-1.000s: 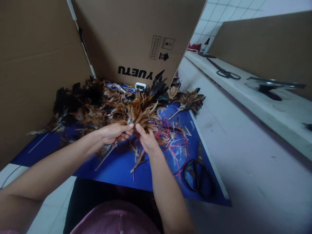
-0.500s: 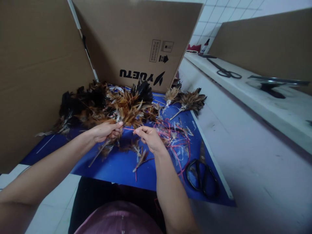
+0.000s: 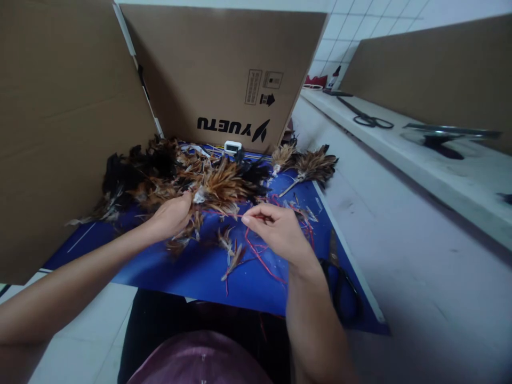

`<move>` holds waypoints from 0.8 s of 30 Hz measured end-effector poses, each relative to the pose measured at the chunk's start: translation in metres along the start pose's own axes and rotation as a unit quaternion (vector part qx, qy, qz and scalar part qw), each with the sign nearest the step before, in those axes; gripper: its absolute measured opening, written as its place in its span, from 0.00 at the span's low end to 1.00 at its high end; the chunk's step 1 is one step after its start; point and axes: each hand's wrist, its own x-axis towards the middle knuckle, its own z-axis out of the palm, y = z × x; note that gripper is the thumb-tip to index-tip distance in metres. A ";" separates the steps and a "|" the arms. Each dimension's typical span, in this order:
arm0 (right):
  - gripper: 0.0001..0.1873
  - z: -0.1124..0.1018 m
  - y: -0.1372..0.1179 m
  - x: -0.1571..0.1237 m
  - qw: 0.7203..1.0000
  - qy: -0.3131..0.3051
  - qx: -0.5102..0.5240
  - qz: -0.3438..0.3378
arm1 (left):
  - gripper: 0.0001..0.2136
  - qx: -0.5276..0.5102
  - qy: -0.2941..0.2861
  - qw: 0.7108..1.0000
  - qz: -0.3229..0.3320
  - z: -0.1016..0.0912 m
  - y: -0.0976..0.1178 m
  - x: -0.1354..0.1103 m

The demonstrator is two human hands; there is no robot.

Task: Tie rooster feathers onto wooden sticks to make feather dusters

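My left hand (image 3: 172,216) is closed round the base of a bundle of brown and black feathers (image 3: 224,186), held just above the blue mat (image 3: 192,272). My right hand (image 3: 280,232) pinches a thin red string (image 3: 260,256) that runs from the bundle and trails down onto the mat. More loose feathers (image 3: 136,176) lie heaped to the left and behind the bundle. Two small tied feather tufts (image 3: 312,165) rest at the mat's far right corner.
Black scissors (image 3: 340,288) lie on the mat, partly behind my right wrist. Cardboard panels (image 3: 224,74) wall off the back and left. A small white device (image 3: 232,146) stands at the back. Another pair of scissors (image 3: 370,120) lies on the white ledge at the right.
My right hand has drawn away to the right and towards me, pulling the red string out from the feather bundle. My left hand has stayed closed on the bundle's base.
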 end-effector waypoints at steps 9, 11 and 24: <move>0.06 -0.044 -0.038 0.008 0.937 -0.026 -0.270 -0.222 | 0.06 0.170 -0.044 0.984 0.033 -0.023 0.039 -0.026; 0.06 -0.048 -0.038 0.019 0.924 -0.024 -0.285 -0.254 | 0.06 0.167 -0.043 0.983 0.057 -0.024 0.042 -0.029; 0.11 -0.013 -0.003 0.113 0.947 -0.061 -0.144 -0.282 | 0.06 0.108 -0.089 0.962 0.235 -0.041 0.028 -0.026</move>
